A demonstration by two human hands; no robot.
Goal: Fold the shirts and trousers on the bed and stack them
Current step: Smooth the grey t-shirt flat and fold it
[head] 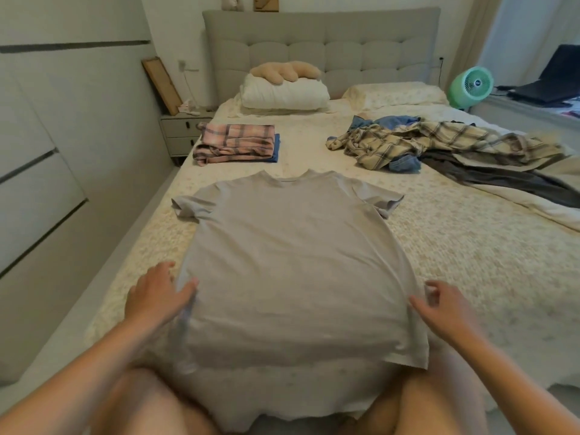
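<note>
- The grey T-shirt (292,262) lay spread flat in the near middle of the bed (470,262), collar toward the far headboard and hem hanging over the near edge.
- The left hand (157,293) rested at the shirt's left side edge, fingers loose and apart; whether the thumb pinched the cloth could not be told.
- The right hand (442,306) hovered at the right side edge, fingers loosely curled and holding nothing.
- Judged step: the shirt was laid out and smoothed, with the first fold not yet made.
- The next move probably called for gripping a side edge and carrying it, with its sleeve, toward the middle.
- Bare bedspread lay on both sides of the shirt, though the bed's left edge was near.
- A folded stack (235,144) sat far left, well apart.
- The unfolded pile (439,142) lay far right, clear of the shirt.
</note>
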